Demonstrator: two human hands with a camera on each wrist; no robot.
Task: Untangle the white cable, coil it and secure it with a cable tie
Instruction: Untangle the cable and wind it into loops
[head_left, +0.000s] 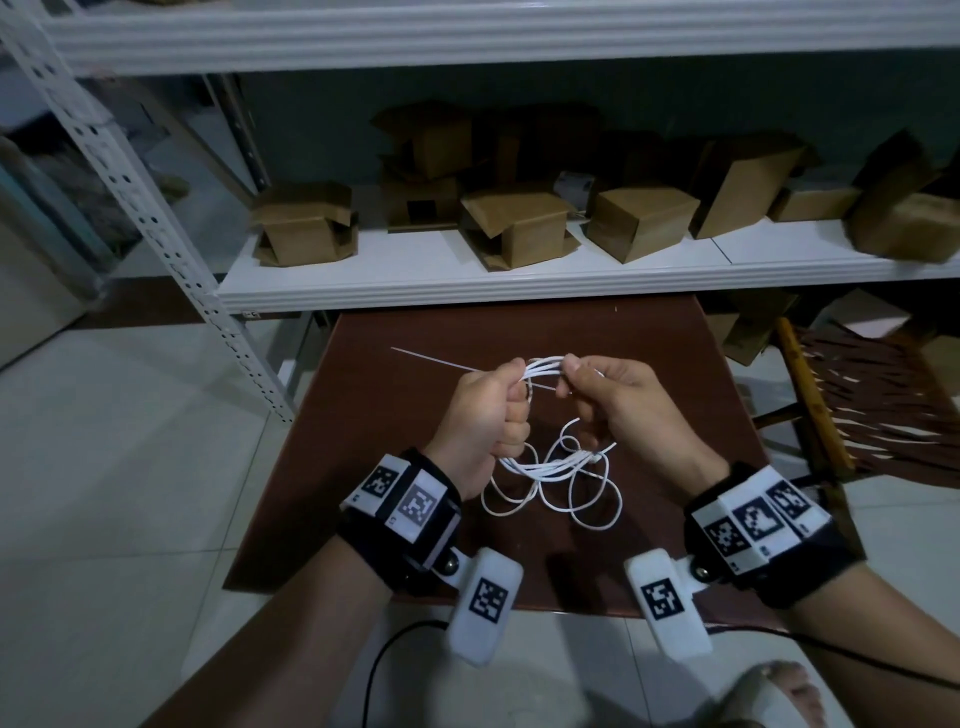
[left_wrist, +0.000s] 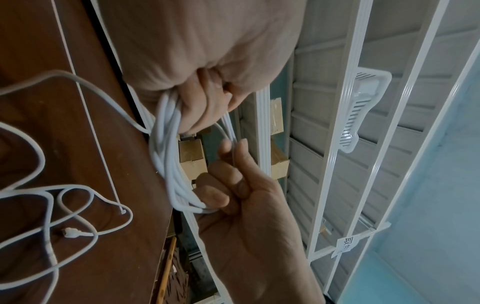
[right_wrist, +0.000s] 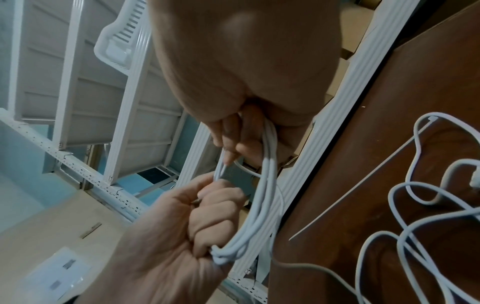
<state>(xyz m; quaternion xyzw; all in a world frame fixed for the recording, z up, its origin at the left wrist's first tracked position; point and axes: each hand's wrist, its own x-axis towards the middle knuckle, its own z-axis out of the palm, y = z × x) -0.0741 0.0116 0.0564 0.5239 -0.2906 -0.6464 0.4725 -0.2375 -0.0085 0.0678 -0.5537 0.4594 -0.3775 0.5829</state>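
Observation:
Above the brown table (head_left: 670, 364), both hands hold a bundle of white cable (head_left: 543, 366) loops. My left hand (head_left: 501, 410) grips the loops in a fist. My right hand (head_left: 597, 395) pinches the strands at the top, its lower fingers hooked through the loops. The rest of the cable (head_left: 553, 486) lies in loose curls on the table below. In the wrist views the bundle (left_wrist: 168, 164) (right_wrist: 265, 195) runs between the two hands. A thin white cable tie (head_left: 431, 359) (left_wrist: 87, 107) (right_wrist: 363, 185) lies flat on the table, partly hidden behind the hands. One cable end plug (left_wrist: 70, 232) rests on the table.
A white metal shelf (head_left: 519, 283) with several cardboard boxes (head_left: 519, 228) stands just beyond the table. Its perforated post (head_left: 156, 218) slants down at the left. A woven chair (head_left: 878, 400) sits to the right. Pale floor tiles (head_left: 130, 467) surround the table.

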